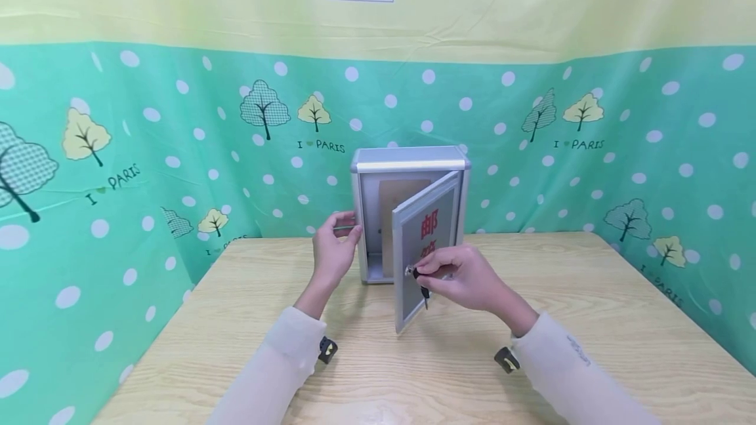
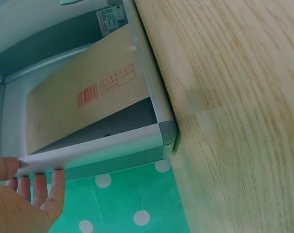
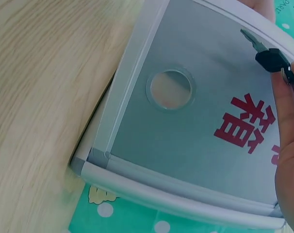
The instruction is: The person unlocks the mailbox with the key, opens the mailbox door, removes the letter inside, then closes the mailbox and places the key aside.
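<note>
- Box [image 1: 413, 156], silver-grey metal, stands upright toward the far side of the wood-grain table [image 1: 236, 346].
- Door [image 1: 407, 307], hinged on the box's right as seen from the front, stands ajar, swung outward; it bears red characters [image 1: 429, 223] and a round window [image 3: 156, 104].
- Right hand [image 1: 466, 277] grasps a black-headed key [image 1: 417, 273] at the door's lock [image 1: 408, 270], pinched between thumb and fingers; depth of insertion cannot be told.
- Second key [image 1: 426, 300] hangs below those fingers, in front of the door.
- Left hand [image 1: 335, 251] grasps the box's left side wall, thumb at the front rim, fingers along the outer face.
- Brown envelope [image 2: 89, 82] with red print leans inside the box; a printed label [image 2: 109, 20] is fixed within.
- Pale sleeves [image 1: 283, 353] cover both forearms; a black clip [image 1: 327, 349] shows by each wrist.
- Green curtain [image 1: 177, 117], white-dotted with printed trees, surrounds the table; its upper band is yellow.
</note>
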Available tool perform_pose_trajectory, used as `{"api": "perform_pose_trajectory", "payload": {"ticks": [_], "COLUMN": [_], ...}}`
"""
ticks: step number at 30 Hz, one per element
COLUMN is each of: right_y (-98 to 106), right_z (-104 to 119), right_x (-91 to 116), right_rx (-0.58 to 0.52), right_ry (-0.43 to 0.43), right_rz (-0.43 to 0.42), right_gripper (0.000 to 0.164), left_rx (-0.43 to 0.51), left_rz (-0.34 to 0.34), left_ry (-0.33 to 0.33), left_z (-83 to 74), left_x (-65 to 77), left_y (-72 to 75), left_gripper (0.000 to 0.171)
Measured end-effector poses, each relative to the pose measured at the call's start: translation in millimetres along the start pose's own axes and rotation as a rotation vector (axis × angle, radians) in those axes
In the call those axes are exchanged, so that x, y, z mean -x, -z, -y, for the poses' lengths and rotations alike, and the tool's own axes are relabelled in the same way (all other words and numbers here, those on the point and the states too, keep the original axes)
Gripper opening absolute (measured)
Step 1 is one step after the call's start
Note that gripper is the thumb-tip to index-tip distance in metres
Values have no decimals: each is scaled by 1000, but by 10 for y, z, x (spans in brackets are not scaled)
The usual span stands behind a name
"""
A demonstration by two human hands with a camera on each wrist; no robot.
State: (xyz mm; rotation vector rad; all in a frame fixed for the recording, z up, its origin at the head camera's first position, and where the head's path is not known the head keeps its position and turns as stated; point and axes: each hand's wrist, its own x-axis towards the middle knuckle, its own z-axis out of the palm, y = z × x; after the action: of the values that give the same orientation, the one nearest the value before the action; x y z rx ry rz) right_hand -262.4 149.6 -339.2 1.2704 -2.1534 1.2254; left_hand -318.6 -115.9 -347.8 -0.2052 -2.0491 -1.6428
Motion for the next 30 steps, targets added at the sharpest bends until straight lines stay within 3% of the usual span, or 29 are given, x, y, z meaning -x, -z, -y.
{"api": "perform_pose_trajectory", "payload": {"ticks": [8, 16, 30], "right_y": [149, 293, 504], "right_z": [32, 5, 28], "right_x": [89, 166, 229], "right_rx": [-79, -89, -125], "right_ry": [-113, -93, -172], "right_rz": [52, 94, 186], "right_gripper": [14, 13, 14], "left_rx": [-4, -8, -18], "left_rz": [2, 3, 1], "left_ry": [-1, -6, -21], "left_z": [5, -2, 8], "left_x": [-1, 7, 13], "left_y": [1, 4, 3], "left_gripper": [29, 29, 28]}}
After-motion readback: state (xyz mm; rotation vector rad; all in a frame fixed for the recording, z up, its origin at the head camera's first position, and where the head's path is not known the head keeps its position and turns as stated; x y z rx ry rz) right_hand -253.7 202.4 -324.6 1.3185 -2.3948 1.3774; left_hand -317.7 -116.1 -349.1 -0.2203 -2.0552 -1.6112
